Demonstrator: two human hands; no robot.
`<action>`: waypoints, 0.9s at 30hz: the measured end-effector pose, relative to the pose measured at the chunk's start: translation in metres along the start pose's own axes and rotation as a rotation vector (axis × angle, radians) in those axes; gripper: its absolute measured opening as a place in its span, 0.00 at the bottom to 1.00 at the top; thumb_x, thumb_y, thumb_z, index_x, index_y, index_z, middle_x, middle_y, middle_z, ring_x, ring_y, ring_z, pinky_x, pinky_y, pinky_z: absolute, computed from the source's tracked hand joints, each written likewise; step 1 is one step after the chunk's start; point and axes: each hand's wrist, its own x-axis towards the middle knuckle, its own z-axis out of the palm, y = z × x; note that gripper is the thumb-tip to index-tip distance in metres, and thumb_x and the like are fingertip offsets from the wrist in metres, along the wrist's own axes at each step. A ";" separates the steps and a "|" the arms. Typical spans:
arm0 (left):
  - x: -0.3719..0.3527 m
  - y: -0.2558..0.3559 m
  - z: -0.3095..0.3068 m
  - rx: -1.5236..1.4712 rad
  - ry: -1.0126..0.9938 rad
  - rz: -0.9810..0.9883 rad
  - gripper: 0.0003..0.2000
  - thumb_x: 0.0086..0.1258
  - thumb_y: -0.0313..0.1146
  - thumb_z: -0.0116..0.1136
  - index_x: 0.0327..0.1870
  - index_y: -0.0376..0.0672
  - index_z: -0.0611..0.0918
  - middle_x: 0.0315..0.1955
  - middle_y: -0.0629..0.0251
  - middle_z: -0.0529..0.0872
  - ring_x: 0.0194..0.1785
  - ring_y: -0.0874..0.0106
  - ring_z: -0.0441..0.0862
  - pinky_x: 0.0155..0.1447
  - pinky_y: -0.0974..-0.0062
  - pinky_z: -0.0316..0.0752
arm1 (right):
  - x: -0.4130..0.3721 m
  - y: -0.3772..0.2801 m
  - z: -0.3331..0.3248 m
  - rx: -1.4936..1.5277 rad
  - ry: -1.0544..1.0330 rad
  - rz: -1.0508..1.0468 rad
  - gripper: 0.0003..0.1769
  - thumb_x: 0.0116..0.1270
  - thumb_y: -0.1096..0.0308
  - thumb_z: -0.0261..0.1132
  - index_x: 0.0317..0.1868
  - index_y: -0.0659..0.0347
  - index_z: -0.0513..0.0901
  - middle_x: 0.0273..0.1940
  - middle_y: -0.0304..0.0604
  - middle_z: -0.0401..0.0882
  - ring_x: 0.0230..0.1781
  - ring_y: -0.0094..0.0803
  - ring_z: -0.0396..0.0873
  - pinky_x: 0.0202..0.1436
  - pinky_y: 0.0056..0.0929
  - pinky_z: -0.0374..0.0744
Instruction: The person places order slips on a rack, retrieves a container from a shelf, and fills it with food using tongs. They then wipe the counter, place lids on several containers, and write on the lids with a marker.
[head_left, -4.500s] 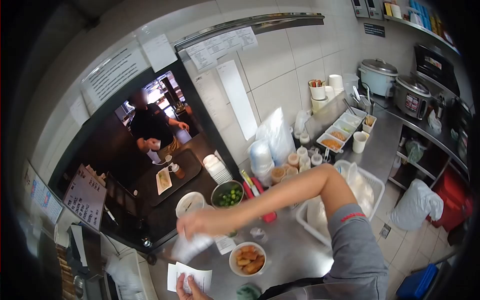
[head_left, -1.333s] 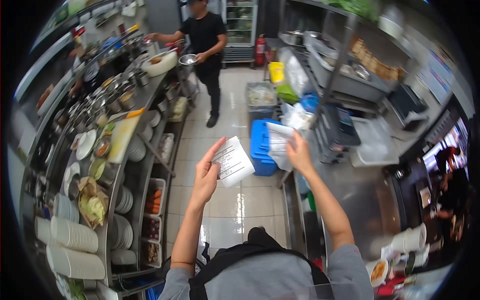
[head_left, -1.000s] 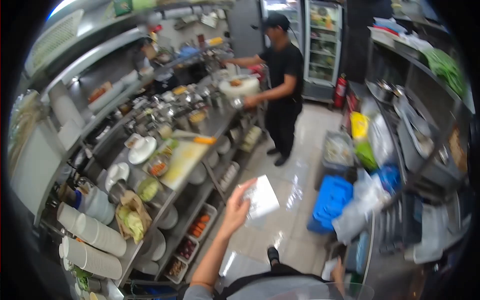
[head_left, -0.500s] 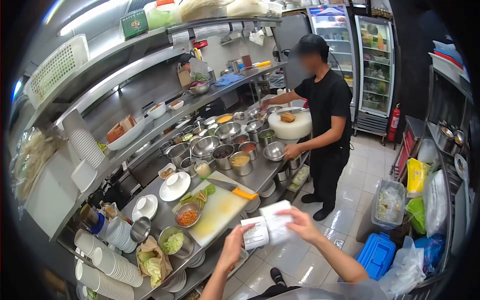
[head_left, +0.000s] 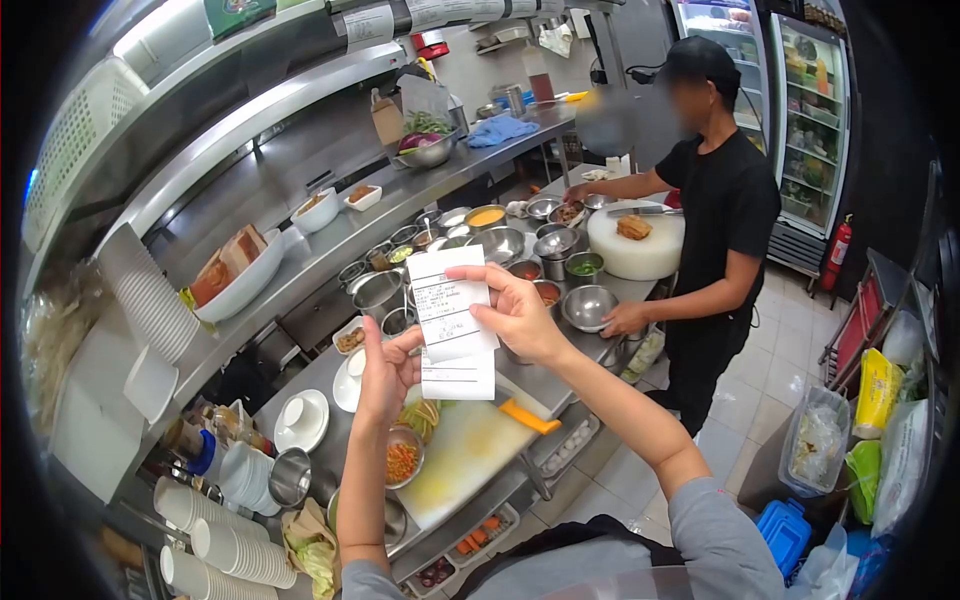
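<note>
Two printed paper order slips are held up in front of me, overlapping. My right hand [head_left: 512,312] pinches the upper slip [head_left: 445,325] by its right edge, thumb in front. My left hand [head_left: 388,368] is at the left edge of the lower slip [head_left: 470,378], its thumb raised and its fingers gripping partly behind the paper. Below the slips lies a cutting board [head_left: 470,455] with sliced green vegetables [head_left: 420,418] and an orange-handled knife [head_left: 530,417], its blade mostly hidden. A bowl of diced orange vegetables [head_left: 402,462] sits beside my left forearm.
A co-worker in black [head_left: 715,220] stands across at the right, one hand on a metal bowl [head_left: 590,308], near a round white chopping block [head_left: 640,250] with a piece of meat on it. Stacked white cups [head_left: 225,550] are at lower left; a shelf [head_left: 340,215] runs above the counter.
Both hands have risen and moved left with the slips, which now overlap upright before me. My view has turned somewhat; the co-worker still holds the bowl.
</note>
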 end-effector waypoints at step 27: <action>0.367 0.205 -0.056 0.980 0.903 0.685 0.17 0.64 0.40 0.53 0.36 0.30 0.81 0.29 0.51 0.83 0.32 0.65 0.81 0.39 0.69 0.72 | 0.401 -0.024 -0.173 1.088 -0.171 -0.170 0.48 0.62 0.43 0.56 0.65 0.62 0.36 0.58 0.61 0.61 0.62 0.51 0.61 0.64 0.47 0.63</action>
